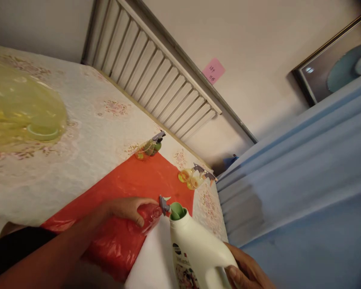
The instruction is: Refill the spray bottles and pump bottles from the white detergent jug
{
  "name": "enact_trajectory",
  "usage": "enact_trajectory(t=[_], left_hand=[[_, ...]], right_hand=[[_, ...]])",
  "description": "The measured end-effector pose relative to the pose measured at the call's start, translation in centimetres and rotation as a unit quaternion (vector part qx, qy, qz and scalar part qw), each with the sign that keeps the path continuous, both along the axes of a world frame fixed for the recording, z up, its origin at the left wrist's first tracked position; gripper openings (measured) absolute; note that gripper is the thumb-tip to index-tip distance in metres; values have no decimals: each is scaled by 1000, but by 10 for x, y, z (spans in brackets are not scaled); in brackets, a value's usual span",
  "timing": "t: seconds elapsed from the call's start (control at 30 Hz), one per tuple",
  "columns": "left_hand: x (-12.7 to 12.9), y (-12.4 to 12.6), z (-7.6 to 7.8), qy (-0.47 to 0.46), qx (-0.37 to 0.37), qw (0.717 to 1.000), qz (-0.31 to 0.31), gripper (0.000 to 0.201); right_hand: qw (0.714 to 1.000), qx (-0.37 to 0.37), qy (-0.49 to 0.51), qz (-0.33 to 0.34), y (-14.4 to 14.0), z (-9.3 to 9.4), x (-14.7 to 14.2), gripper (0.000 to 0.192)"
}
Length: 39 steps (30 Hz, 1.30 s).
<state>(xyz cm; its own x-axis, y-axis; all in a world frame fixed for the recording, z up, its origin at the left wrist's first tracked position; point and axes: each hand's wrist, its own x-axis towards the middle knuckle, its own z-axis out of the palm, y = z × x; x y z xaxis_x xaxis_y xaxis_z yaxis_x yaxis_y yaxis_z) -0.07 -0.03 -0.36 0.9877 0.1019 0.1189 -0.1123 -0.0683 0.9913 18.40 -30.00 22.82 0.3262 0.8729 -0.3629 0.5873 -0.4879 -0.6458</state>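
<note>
A white jug, uncapped at its green spout, is being gripped at the handle by the right hand, fingers wrapped around it, at the near table edge. Just beside its spout, a small red spray bottle is being held down on the red plastic sheet by the left hand, fingers curled over it. Farther off, two yellowish spray bottles are lying at the sheet's far edge. A yellow bag is resting on the floral cloth.
</note>
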Motion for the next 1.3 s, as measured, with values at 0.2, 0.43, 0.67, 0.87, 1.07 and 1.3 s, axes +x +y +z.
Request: enact_trajectory(t=[0.2, 0.43, 0.67, 0.87, 1.07, 1.3], left_hand=[[0, -1, 1, 6, -10, 1000, -4, 73], [-3, -5, 5, 7, -18, 1000, -12, 69], [0, -5, 3, -2, -32, 999, -21, 71], [-1, -6, 3, 0, -26, 1000, -8, 71], [0, -6, 1, 1, -24, 1000, -5, 72], [0, -6, 1, 6, -12, 1000, 9, 72]], right_hand=[[999, -6, 48, 0, 5, 4, -3, 57], [998, -22, 63, -13, 6, 7, -4, 63], [998, -58, 3, 15, 8, 13, 1, 68], [997, -68, -26, 26, 9, 10, 9, 67], [997, -69, -5, 25, 17, 13, 8, 65], [996, -78, -19, 36, 23, 19, 6, 65]])
